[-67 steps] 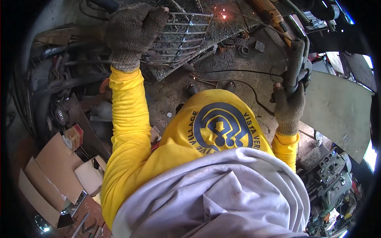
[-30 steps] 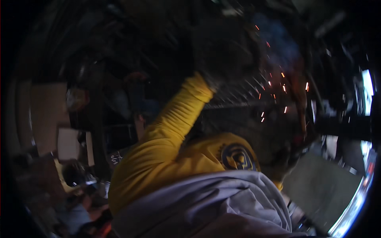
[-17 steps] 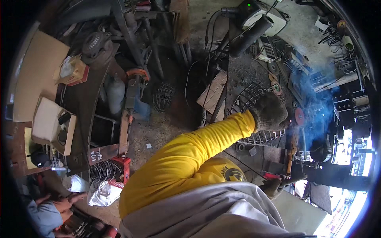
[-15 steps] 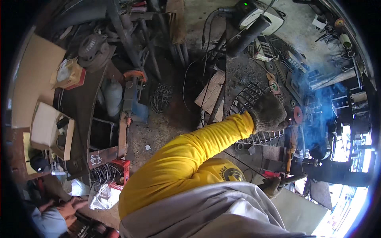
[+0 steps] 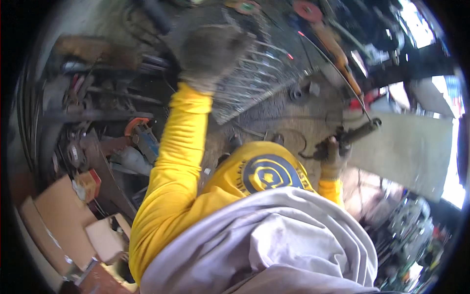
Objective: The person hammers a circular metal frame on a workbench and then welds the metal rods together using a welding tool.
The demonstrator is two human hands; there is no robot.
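Observation:
My left hand, in a dark grey work glove, is closed at the left end of a metal bar grid. Blur smears its fingers, but bars run out from under the glove. One bar end of the grid glows red. Lower down on the right, my gloved right hand grips a welding electrode holder. A thin welding rod rises from the holder's jaw, up and leftward, its tip glowing red and apart from the grid.
The grid lies over a dark worktop. An orange-handled tool and a red disc lie beyond it. A pale board stands right of my right hand. Cardboard boxes sit at lower left, near an orange-and-blue machine.
My view has swung round to the right, so the bench shows higher and further left. The blue smoke has gone from view. My right hand and the rod show more fully.

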